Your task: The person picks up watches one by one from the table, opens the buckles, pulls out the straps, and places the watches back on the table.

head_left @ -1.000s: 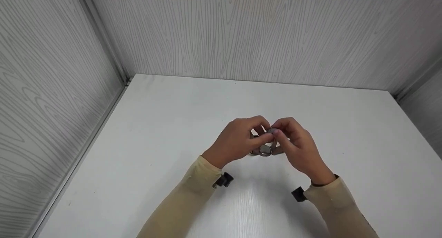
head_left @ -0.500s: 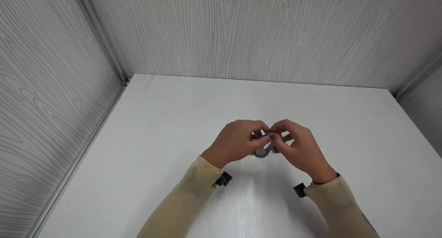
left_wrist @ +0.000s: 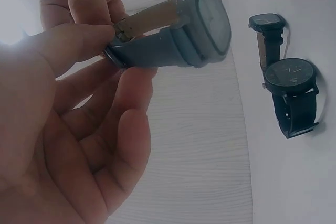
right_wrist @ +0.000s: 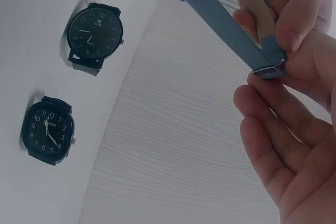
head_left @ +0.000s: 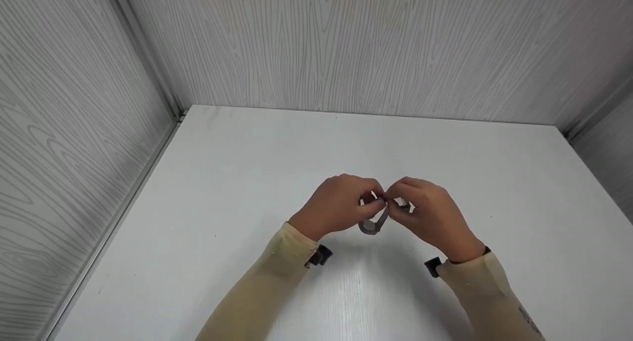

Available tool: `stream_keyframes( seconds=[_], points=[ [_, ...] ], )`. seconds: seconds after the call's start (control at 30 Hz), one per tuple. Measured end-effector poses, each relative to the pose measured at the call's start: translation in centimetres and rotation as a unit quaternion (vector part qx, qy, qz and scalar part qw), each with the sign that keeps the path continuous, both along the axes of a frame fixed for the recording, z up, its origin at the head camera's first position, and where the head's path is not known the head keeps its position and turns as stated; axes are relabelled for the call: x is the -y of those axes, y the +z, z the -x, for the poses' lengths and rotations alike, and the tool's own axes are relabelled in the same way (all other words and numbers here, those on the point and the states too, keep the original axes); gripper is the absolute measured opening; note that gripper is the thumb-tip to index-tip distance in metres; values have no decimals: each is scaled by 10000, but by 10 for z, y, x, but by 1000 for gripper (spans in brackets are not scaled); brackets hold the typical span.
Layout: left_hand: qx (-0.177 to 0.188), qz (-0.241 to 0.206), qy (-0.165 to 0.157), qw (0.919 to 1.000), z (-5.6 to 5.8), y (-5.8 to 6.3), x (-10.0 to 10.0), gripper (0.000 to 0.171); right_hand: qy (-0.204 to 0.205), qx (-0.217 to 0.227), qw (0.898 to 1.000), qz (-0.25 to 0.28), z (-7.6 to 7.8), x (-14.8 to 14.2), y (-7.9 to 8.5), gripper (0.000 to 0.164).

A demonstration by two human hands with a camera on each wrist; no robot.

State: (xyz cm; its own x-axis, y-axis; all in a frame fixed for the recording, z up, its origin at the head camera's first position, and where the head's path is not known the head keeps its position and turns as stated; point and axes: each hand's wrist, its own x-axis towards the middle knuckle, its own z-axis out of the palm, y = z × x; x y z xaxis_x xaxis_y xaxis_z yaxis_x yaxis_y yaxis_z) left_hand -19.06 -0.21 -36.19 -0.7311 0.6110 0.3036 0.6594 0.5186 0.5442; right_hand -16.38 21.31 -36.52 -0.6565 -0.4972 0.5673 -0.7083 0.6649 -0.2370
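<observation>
A wristwatch with a grey-blue strap (head_left: 382, 220) hangs from both hands, its case (head_left: 368, 227) lowest in the head view. Thumb and fingers of my left hand (head_left: 343, 205) pinch the strap near its buckle end. My right hand (head_left: 425, 207) pinches the same end from the other side, the fingertips of both hands nearly meeting. In the left wrist view, the watch case (left_wrist: 207, 22) points away from the palm, and the strap's tan inner side shows. The right wrist view shows the strap closed into a loop at the metal buckle (right_wrist: 269, 71).
Two dark watches lie on the white table (head_left: 257, 158), mostly behind the hands in the head view: a round one (right_wrist: 95, 32) and a square-faced one (right_wrist: 49, 132). Wood-grain panels (head_left: 316, 49) wall the table at the back and sides.
Both hands have come slightly lower in the head view, the right one also closer to the left. The held watch's case has swung down and to the left.
</observation>
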Motion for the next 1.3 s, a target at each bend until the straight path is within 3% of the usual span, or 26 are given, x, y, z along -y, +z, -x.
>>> stream_keyframes(
  seconds=[0.17,0.57,0.87,1.3],
  points=[
    [-26,6,-92,10000,-1,0,1,16,-38,-204,9995,-239,-1,1,1,21],
    [170,27,-159,9997,-1,-1,0,18,-165,-89,9991,-387,-4,1,3,21],
    [511,14,-189,9985,0,-1,0,17,-214,-138,9991,-331,-4,3,2,21],
    [448,135,-99,9989,-2,-1,-2,13,-3,45,10000,70,-4,4,1,26]
  ],
)
